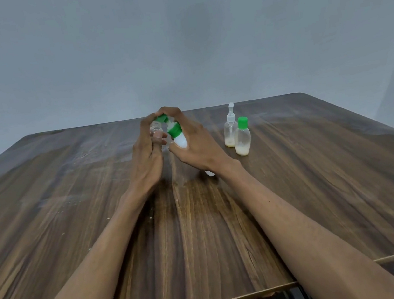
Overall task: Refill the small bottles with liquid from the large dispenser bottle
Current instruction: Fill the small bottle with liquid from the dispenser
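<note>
1. I see my left hand (pixel 147 153) curled round a small clear bottle (pixel 156 129), holding it upright above the desk (pixel 70 192) with its threaded neck bare and uncapped; I judge it is kept level so the mouth can take liquid without spilling.
2. My right hand (pixel 194 147) grips the large white dispenser bottle (pixel 179 140) tilted over, its green cap (pixel 174 130) leaning toward the small bottle's mouth; the fingers (pixel 170 111) arch over the top, and something green sits under their tips, a flip lid or a loose cap, I cannot tell which.
3. The two openings are just beside each other; I judge this to be the pouring or squeezing step, though I can see no stream of liquid.
4. To the right, well apart from my hands, a small pump bottle (pixel 230 129) and a small green-capped bottle (pixel 242 138) stand upright, touching or nearly so; each shows only a little pale liquid at the bottom, so I judge they are not yet refilled.
5. A small white thing (pixel 210 173) lies on the desk, partly hidden under my right wrist; I cannot identify it.
6. Nothing stands between the hands; my own fingers hide the nozzle, which makes aim hard to check.
</note>
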